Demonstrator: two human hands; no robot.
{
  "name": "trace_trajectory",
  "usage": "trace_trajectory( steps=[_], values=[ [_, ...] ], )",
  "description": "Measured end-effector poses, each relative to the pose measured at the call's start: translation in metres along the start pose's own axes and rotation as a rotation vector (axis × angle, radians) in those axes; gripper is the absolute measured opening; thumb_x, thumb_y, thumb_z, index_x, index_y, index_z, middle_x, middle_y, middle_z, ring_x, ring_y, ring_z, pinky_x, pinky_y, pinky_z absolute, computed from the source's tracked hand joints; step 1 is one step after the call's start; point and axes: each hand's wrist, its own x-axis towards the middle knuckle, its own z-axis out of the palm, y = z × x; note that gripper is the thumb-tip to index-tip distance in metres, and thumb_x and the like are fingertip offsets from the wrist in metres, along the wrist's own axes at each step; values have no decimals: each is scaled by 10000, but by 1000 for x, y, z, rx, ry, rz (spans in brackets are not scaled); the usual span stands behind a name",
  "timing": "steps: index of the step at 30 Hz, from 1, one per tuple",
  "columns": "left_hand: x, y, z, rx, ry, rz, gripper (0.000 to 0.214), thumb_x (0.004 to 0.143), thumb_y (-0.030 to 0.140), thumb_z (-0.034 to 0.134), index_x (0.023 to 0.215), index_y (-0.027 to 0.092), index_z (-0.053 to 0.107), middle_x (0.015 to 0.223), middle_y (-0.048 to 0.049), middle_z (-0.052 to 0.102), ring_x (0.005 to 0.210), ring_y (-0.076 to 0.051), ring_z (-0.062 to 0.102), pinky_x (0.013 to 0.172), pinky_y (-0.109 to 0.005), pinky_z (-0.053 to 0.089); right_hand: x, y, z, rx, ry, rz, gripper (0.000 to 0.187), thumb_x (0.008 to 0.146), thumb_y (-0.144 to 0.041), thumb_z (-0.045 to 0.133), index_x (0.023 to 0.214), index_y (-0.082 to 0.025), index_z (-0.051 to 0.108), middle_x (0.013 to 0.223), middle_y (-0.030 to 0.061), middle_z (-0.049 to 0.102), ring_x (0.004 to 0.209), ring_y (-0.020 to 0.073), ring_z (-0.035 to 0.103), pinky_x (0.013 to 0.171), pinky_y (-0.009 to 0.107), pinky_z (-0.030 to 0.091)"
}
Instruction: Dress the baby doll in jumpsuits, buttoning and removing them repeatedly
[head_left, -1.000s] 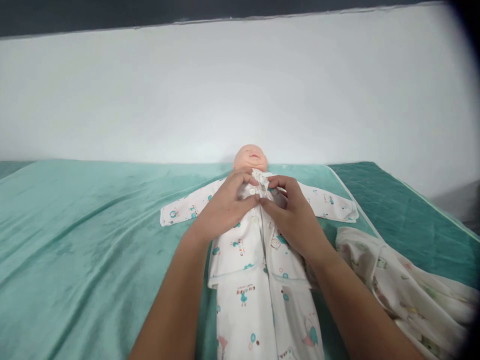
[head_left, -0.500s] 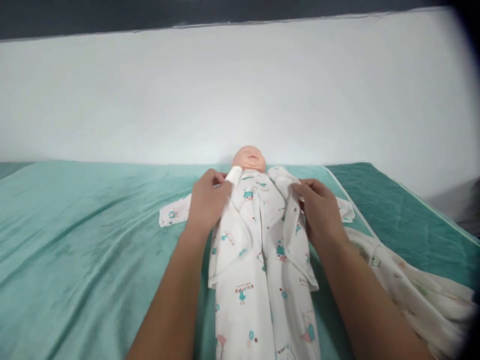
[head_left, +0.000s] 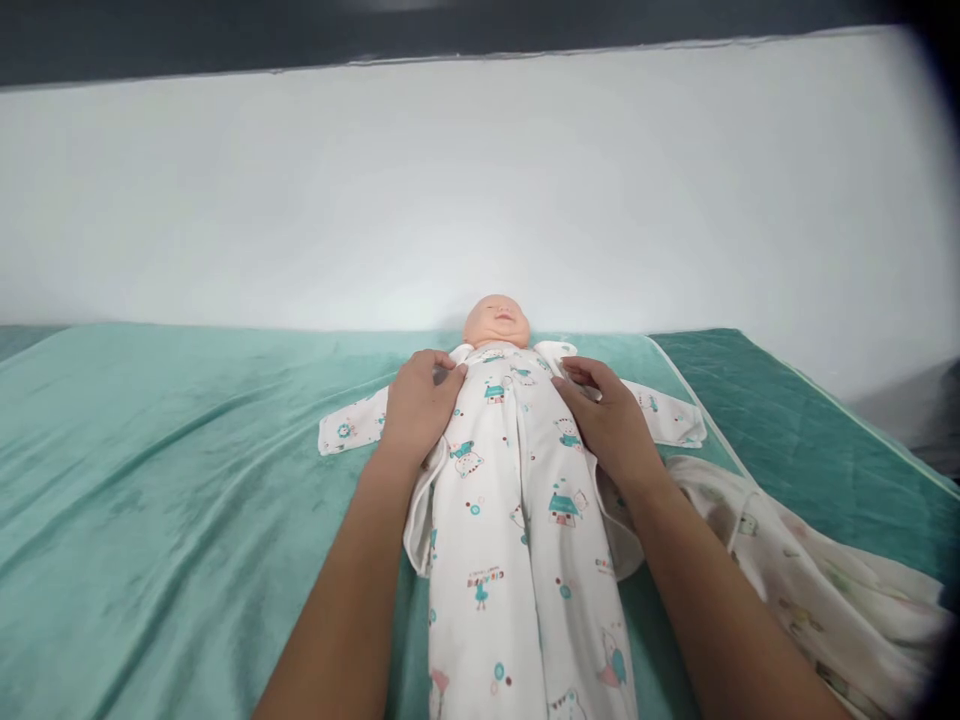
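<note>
A baby doll (head_left: pixel 496 322) lies on its back, head toward the wall. Its white printed pants (head_left: pixel 487 540) reach up over the chest. The white long-sleeved top (head_left: pixel 673 420) has its sleeves stretched out to both sides, and its front flaps are folded outward beside the body. My left hand (head_left: pixel 424 400) rests at the left edge of the chest, thumb on the printed cloth and fingers curved, with a gap between them. My right hand (head_left: pixel 606 410) lies at the opposite edge, thumb on the cloth and fingers apart from it.
A light green sheet (head_left: pixel 187 480) covers the surface, with folds on the left. A darker green quilted pad (head_left: pixel 810 430) lies at the right. A crumpled printed white cloth (head_left: pixel 817 570) sits beside my right forearm. Behind the doll rises a white wall (head_left: pixel 480 190).
Both hands have let the top's front flaps fall outward to the sides. My right hand moved inward onto the chest; my left hand shifted slightly. The pants' front is now uncovered.
</note>
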Motion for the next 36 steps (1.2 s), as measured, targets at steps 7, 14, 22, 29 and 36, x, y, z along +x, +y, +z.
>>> trace_trajectory(
  steps=[7,14,22,29,36],
  values=[
    [7,-18,2,139,78,48,150,889,326,484,808,219,550,1115,-42,686,1013,-214,619,882,-354,454,7,9,-5,-147,-9,-24,304,800,-331,619,1084,-244,685,1053,40,679,796,173,603,813,351,479],
    [11,-32,-13,381,138,-197,191,920,372,431,860,232,545,926,-56,707,880,-261,655,789,-391,461,15,21,-27,-346,196,-4,232,798,-261,548,966,-222,704,981,49,679,701,173,586,777,366,459],
    [6,-21,-8,373,103,155,323,919,200,406,1187,207,586,1272,-85,617,1137,-254,579,929,-384,468,5,17,-11,-575,142,-376,388,894,-182,448,1220,-255,647,1322,86,570,1223,297,472,1001,467,419],
    [9,-25,4,321,11,268,427,874,108,369,1164,245,650,1217,-11,671,1137,-226,569,964,-354,455,13,26,-3,-637,27,-301,395,961,-264,398,1285,-298,622,1331,62,597,1197,288,521,1022,482,386],
    [14,-31,6,375,75,183,381,884,177,396,1119,314,664,1188,5,685,1019,-228,636,801,-339,484,29,23,-6,-691,30,-138,399,944,-297,373,1215,-303,666,1170,57,707,1068,260,627,939,414,418]
  ],
)
